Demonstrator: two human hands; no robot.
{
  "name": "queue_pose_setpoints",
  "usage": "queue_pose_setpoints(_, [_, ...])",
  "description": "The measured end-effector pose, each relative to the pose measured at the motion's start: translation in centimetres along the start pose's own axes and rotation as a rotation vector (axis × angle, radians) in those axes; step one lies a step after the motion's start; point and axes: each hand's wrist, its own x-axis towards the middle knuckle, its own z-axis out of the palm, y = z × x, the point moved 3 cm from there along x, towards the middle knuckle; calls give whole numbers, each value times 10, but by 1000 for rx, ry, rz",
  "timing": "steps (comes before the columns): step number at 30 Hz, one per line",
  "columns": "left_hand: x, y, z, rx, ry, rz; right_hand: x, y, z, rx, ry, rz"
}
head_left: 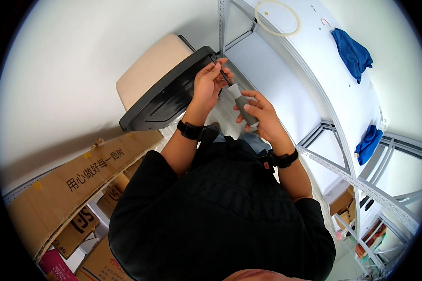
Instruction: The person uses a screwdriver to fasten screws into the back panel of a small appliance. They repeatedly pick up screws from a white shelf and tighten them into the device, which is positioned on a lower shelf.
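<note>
A padded seat-like piece (154, 70) with a beige cushion and a black plastic underside (171, 100) stands tilted in front of me, against the white wall. My right hand (261, 114) is closed round the grey grip of a screwdriver (244, 108), which has a whitish collar and a long dark shaft. The shaft points up and left to the far corner of the black underside. At that corner my left hand (210, 82) is closed, its fingers pinching about the shaft near its tip. Those fingers hide the tip and any screw there.
At the left lies a long cardboard sheet (79, 180) above several cardboard boxes (110, 199). To the right runs a metal-framed rack with a white shelf (309, 61). Blue cloths (353, 54) and a pale ring (293, 21) lie on it.
</note>
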Motion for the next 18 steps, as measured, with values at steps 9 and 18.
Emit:
queue_pose_setpoints(9, [5,-9,-17,154,16,57,6,-1,5,-591,153,-179])
queue_pose_setpoints(18, [4,-3,-13,78,-67,67,11,2,-9,202,-247,177])
